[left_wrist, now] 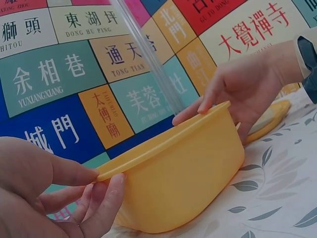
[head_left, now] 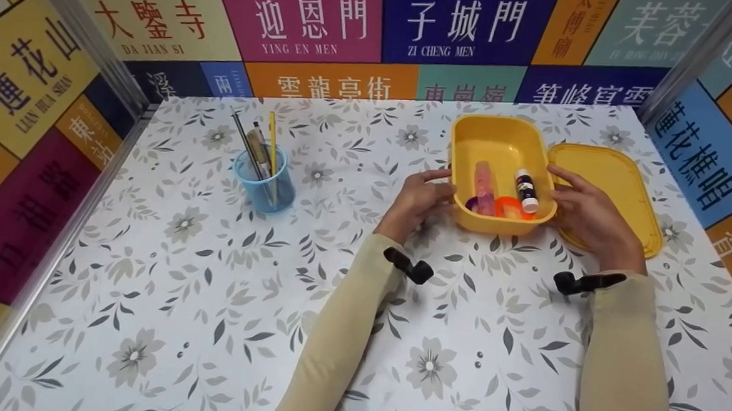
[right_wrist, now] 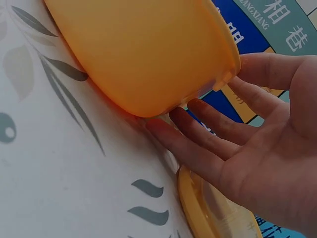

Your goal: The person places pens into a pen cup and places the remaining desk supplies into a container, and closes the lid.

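A yellow plastic box [head_left: 498, 225], its top uncovered, is between my two hands at the far right part of the table. My left hand [head_left: 418, 199] grips its left end, thumb at the rim, as the left wrist view shows. At the opposite end my right hand [head_left: 594, 217] holds the box, with the thumb by the rim and fingertips against the wall. Inside lie a glue stick [head_left: 526, 190] with a white cap, a long pink item [head_left: 483, 183], an orange ring-shaped item [head_left: 511, 206] and a partly hidden purple one. Whether the box's bottom touches the table is unclear.
A yellow lid [head_left: 618, 181] lies flat on the table just right of the box, partly behind my right hand. On the left stands a blue mesh pen cup [head_left: 270, 188] with several pens and pencils. Printed panels [head_left: 313, 21] border the table's back and sides.
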`<state>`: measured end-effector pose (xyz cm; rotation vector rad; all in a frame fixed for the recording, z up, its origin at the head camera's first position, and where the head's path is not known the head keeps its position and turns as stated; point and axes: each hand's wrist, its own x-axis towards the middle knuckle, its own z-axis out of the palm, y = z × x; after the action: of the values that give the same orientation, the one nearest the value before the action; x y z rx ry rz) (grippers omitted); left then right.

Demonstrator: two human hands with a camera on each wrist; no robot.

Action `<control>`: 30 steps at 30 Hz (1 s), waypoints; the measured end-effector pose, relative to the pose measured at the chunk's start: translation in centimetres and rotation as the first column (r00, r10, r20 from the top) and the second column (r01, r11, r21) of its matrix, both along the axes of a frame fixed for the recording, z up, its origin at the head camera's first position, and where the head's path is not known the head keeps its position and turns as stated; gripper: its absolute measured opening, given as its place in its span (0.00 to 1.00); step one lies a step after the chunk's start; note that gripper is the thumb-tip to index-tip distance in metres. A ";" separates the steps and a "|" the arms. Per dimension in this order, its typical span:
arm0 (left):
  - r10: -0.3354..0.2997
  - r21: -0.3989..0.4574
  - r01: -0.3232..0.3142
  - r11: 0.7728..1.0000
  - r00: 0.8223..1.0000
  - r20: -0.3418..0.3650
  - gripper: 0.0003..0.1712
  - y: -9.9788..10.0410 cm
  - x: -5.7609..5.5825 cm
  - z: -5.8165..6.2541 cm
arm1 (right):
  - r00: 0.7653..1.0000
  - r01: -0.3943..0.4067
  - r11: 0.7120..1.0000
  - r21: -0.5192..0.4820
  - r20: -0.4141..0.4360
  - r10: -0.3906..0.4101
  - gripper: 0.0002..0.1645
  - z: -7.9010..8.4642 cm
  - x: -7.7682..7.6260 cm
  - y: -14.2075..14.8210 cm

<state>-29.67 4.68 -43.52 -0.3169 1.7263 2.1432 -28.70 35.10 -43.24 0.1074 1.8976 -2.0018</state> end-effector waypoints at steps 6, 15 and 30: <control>0.016 0.016 -0.016 1.000 1.000 0.007 0.25 0.1 0.0 0.1 | 1.000 0.020 1.000 0.003 0.000 -0.020 0.35 0.6 0.0 0.1; 0.007 0.044 -0.009 0.999 0.999 0.036 0.26 -0.3 0.1 -0.2 | 0.994 0.103 0.941 0.321 -0.055 -0.090 0.33 1.3 0.3 0.3; 0.005 0.052 -0.008 0.999 0.999 0.053 0.22 -0.3 0.3 -0.4 | 0.958 0.285 0.755 0.591 -0.191 -0.213 0.33 2.6 1.9 6.8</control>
<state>-29.39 4.35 -43.95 -0.3630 1.6400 2.1604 -26.80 41.90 -40.66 0.4528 2.6697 -1.4611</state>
